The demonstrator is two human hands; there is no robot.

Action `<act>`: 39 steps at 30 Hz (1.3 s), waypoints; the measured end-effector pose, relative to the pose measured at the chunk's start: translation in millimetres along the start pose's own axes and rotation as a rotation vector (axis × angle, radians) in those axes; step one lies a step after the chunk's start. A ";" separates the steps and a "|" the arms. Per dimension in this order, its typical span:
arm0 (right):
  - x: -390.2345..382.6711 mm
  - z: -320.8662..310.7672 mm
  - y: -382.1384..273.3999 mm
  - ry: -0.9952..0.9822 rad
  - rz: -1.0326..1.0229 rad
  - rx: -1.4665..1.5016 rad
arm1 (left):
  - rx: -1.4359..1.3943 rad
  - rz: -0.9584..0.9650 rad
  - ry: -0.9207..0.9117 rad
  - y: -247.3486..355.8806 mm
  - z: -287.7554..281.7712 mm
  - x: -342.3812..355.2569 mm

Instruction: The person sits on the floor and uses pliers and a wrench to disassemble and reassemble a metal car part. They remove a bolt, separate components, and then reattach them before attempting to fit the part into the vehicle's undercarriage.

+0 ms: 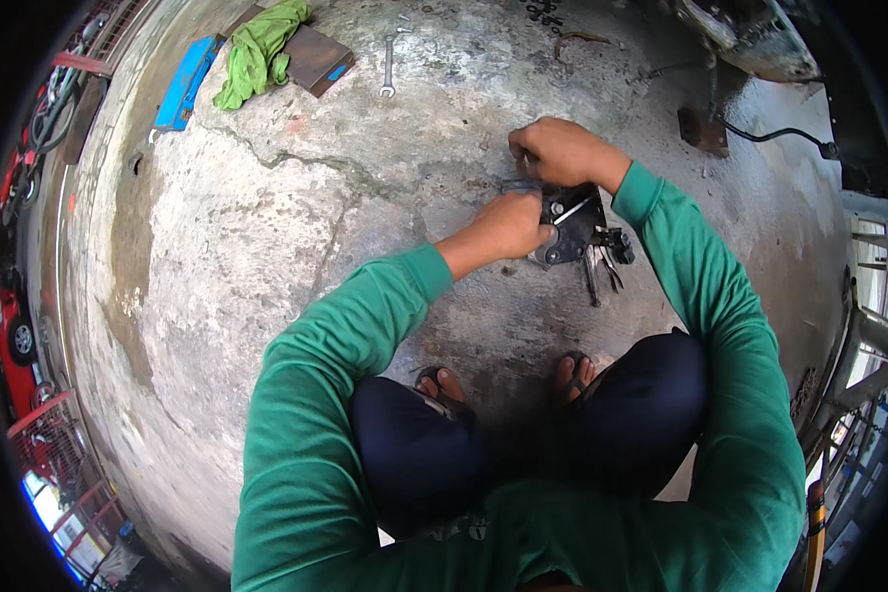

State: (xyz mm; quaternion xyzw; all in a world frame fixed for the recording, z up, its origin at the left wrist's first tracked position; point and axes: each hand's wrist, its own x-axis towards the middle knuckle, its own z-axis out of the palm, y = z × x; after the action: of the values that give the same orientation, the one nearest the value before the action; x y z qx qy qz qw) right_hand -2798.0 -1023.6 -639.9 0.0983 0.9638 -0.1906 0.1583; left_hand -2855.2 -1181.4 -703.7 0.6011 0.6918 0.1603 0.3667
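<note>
A black metal part [565,247] with a plate-like body and several thin levers lies on the concrete floor in front of my feet. My left hand [503,227] is closed on its left edge, thumb pressed against the side. Just beyond it, my right hand [565,152] is curled above the far end of the part, fingers bent down and pinched together. Whatever sits between those fingertips is hidden. A bright rod-like piece [574,210] slants across the black part near my left thumb.
A wrench [388,67] lies on the floor ahead. Further left are a green cloth [259,54], a blue case [187,81] and a dark flat box [318,59]. At the right, a cable [775,133] runs from a rusty block [703,132]. Small loose parts [543,12] lie at the far edge.
</note>
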 end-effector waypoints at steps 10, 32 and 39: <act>292.5 1.6 47.1 0.488 0.065 -0.119 | -0.093 -0.231 -0.107 17.9 -10.5 4.0; -23.2 -56.7 77.8 0.244 -0.056 0.538 | 0.012 -0.198 -0.044 31.2 -8.3 13.9; -204.0 134.6 108.3 0.794 0.534 1.136 | -0.163 -0.243 0.066 24.7 8.8 8.2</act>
State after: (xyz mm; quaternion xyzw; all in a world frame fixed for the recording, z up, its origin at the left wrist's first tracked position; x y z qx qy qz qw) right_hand -2545.1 -1005.3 -724.5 0.4577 0.6447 -0.5648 -0.2364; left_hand -2831.5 -1169.9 -695.9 0.4756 0.7557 0.1900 0.4081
